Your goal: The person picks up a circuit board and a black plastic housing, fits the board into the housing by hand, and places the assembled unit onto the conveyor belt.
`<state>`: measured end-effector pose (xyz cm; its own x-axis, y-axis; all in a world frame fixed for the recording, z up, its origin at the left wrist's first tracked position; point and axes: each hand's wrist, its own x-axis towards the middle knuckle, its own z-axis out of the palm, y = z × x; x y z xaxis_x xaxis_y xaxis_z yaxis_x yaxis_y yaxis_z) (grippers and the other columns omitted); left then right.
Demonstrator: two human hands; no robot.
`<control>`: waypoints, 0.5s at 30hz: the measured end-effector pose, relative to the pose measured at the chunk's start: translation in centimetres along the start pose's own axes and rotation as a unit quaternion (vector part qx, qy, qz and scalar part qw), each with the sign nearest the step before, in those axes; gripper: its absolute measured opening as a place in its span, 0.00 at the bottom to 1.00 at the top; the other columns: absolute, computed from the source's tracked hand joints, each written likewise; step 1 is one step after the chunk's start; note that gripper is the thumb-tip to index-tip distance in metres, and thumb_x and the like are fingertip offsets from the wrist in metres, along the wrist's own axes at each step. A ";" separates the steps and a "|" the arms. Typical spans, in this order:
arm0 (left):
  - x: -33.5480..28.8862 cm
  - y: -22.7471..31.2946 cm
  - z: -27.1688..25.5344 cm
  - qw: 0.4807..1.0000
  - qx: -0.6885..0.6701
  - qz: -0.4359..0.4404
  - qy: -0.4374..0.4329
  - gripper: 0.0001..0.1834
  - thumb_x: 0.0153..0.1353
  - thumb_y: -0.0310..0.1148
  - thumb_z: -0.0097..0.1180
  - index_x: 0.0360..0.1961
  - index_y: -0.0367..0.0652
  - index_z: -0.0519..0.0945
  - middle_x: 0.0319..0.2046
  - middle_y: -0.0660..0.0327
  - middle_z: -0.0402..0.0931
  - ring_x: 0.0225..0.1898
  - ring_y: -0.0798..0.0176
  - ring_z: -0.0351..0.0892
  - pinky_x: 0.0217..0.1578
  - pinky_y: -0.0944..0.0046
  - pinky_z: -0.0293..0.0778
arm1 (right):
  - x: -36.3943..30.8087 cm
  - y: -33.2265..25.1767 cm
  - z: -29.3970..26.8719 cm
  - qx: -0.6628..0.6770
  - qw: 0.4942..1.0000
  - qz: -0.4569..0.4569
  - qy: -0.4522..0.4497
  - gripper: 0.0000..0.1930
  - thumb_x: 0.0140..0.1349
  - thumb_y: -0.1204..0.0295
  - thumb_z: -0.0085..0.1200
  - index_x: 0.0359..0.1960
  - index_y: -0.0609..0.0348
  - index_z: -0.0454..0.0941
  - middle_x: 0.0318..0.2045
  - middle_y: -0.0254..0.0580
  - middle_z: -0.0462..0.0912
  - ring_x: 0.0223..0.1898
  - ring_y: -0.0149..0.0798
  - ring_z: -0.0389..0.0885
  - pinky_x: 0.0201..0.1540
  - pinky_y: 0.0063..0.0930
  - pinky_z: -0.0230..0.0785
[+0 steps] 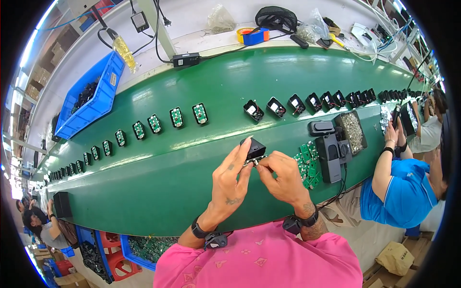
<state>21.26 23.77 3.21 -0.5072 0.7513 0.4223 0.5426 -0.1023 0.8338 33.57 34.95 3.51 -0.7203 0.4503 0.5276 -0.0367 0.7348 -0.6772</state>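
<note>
Over the near strip of the bench, my left hand (229, 178) grips a small black plastic housing (255, 148), tilted, with its fingers along the side. At the lower edge of the housing shows a thin circuit board (255, 161), seen edge-on with pale parts on it. My right hand (282, 176) is closed in a pinch at that board, thumb and forefinger together. To the right of my hands lies a pile of loose green circuit boards (309, 163).
Housings with green boards (200, 114) form a row leftward; open housings with wires (253, 111) run rightward. A blue crate (91, 120) stands back left. Beside the board pile are a dark grey device (329, 157) and a tray of small metal parts (363, 142). A co-worker (403, 187) works at right.
</note>
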 end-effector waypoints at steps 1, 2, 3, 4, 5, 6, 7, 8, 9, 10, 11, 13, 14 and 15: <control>0.0 0.0 0.0 1.000 0.001 0.003 -0.004 0.30 0.61 0.16 0.57 0.65 0.42 0.72 0.55 0.47 0.77 0.48 0.60 0.83 0.43 0.65 0.82 | 0.2 -0.1 -0.3 0.000 1.000 -0.001 0.000 0.02 0.57 0.80 0.58 0.29 0.64 0.77 0.21 0.42 0.78 0.23 0.41 0.75 0.26 0.32 0.66; 0.0 0.1 0.0 1.000 0.001 0.003 -0.004 0.30 0.61 0.16 0.57 0.65 0.42 0.72 0.55 0.47 0.77 0.48 0.60 0.83 0.43 0.65 0.82 | 0.3 -0.2 -0.6 -0.004 1.000 0.006 -0.022 0.02 0.57 0.80 0.58 0.28 0.64 0.77 0.22 0.42 0.78 0.23 0.41 0.76 0.26 0.32 0.66; 0.1 0.2 -0.1 1.000 0.018 0.008 -0.011 0.30 0.60 0.16 0.57 0.65 0.42 0.73 0.55 0.46 0.77 0.47 0.59 0.83 0.43 0.64 0.82 | 0.4 -0.3 -0.8 -0.009 0.999 0.014 -0.044 0.03 0.57 0.79 0.58 0.28 0.64 0.77 0.22 0.42 0.78 0.23 0.40 0.76 0.26 0.32 0.67; 0.1 0.3 -0.1 0.999 0.036 0.012 -0.018 0.30 0.60 0.16 0.58 0.65 0.42 0.73 0.55 0.45 0.78 0.47 0.58 0.84 0.42 0.64 0.82 | 0.3 -0.2 -0.8 -0.009 0.999 0.014 -0.044 0.03 0.57 0.79 0.58 0.28 0.64 0.77 0.22 0.42 0.78 0.23 0.40 0.76 0.26 0.32 0.67; 0.1 0.4 -0.1 0.999 0.035 0.013 -0.018 0.30 0.60 0.16 0.58 0.65 0.42 0.73 0.55 0.45 0.78 0.47 0.58 0.84 0.42 0.64 0.82 | 0.1 -0.2 -0.9 0.007 0.998 0.045 -0.052 0.03 0.58 0.79 0.58 0.28 0.64 0.77 0.22 0.42 0.79 0.23 0.40 0.76 0.26 0.32 0.67; 0.2 0.5 -0.1 0.999 0.034 0.016 -0.023 0.30 0.59 0.16 0.58 0.64 0.43 0.73 0.55 0.44 0.77 0.47 0.55 0.84 0.41 0.63 0.82 | 0.1 -0.1 -1.0 0.022 0.995 0.076 -0.060 0.03 0.58 0.78 0.57 0.27 0.64 0.77 0.22 0.42 0.79 0.24 0.41 0.76 0.26 0.32 0.67; 0.3 0.6 -0.1 0.999 0.032 0.019 -0.027 0.30 0.58 0.16 0.59 0.64 0.43 0.74 0.54 0.43 0.77 0.46 0.52 0.85 0.41 0.62 0.82 | 0.0 -0.1 -1.1 0.022 0.995 0.076 -0.060 0.03 0.58 0.78 0.57 0.27 0.64 0.77 0.22 0.42 0.79 0.24 0.41 0.76 0.26 0.32 0.67; 0.3 0.7 -0.2 0.999 0.033 0.019 -0.027 0.30 0.58 0.16 0.59 0.64 0.43 0.74 0.54 0.43 0.77 0.46 0.52 0.85 0.41 0.62 0.82 | 0.1 -0.3 -1.2 0.018 0.995 0.080 -0.060 0.03 0.58 0.79 0.57 0.27 0.64 0.77 0.22 0.42 0.79 0.24 0.41 0.76 0.26 0.32 0.67; 0.3 0.8 -0.2 0.997 0.062 0.032 -0.028 0.30 0.58 0.16 0.59 0.63 0.43 0.74 0.54 0.42 0.77 0.46 0.48 0.85 0.41 0.60 0.81 | 0.2 -0.4 -1.2 0.014 0.995 0.084 -0.060 0.03 0.57 0.79 0.57 0.26 0.65 0.77 0.22 0.42 0.79 0.24 0.42 0.77 0.26 0.33 0.67; 0.2 0.8 -0.2 0.995 0.090 0.044 -0.028 0.30 0.57 0.16 0.59 0.63 0.43 0.75 0.53 0.41 0.77 0.46 0.44 0.84 0.41 0.59 0.81 | 0.2 -0.4 -1.2 0.015 0.994 0.084 -0.061 0.03 0.57 0.79 0.57 0.26 0.65 0.77 0.22 0.42 0.79 0.24 0.42 0.77 0.26 0.33 0.67; 0.1 0.9 -0.1 0.995 0.090 0.044 -0.029 0.30 0.57 0.16 0.59 0.63 0.43 0.75 0.53 0.41 0.77 0.46 0.44 0.84 0.41 0.59 0.81 | 0.2 -0.4 -1.1 0.001 0.997 0.062 -0.054 0.03 0.57 0.79 0.57 0.26 0.65 0.77 0.22 0.43 0.78 0.24 0.43 0.77 0.26 0.34 0.67; -0.2 1.0 0.4 0.992 0.119 0.037 -0.003 0.30 0.56 0.17 0.60 0.62 0.43 0.75 0.52 0.40 0.77 0.46 0.40 0.83 0.42 0.57 0.81 | 0.4 -0.4 -0.8 -0.012 0.998 0.041 -0.048 0.03 0.57 0.79 0.57 0.26 0.65 0.77 0.21 0.44 0.78 0.24 0.44 0.76 0.26 0.36 0.67; -0.4 0.9 0.8 0.992 0.119 0.038 -0.003 0.30 0.56 0.17 0.60 0.62 0.43 0.75 0.52 0.40 0.77 0.46 0.40 0.83 0.42 0.57 0.81 | 0.5 -0.4 -0.7 -0.027 0.998 0.030 -0.048 0.03 0.57 0.79 0.57 0.27 0.65 0.76 0.21 0.45 0.78 0.24 0.46 0.76 0.27 0.37 0.67; -0.7 0.7 1.3 0.991 0.128 0.032 0.013 0.30 0.56 0.17 0.60 0.62 0.43 0.75 0.52 0.40 0.77 0.45 0.39 0.83 0.42 0.57 0.81 | 0.6 -0.4 -0.6 -0.043 0.998 0.019 -0.048 0.03 0.57 0.79 0.57 0.27 0.65 0.76 0.21 0.46 0.77 0.24 0.48 0.76 0.27 0.39 0.67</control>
<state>22.85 24.04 2.99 -0.4819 0.7315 0.4824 0.7247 0.0232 0.6887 33.61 35.21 4.42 -0.7835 0.4301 0.4485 0.0479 0.7614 -0.6465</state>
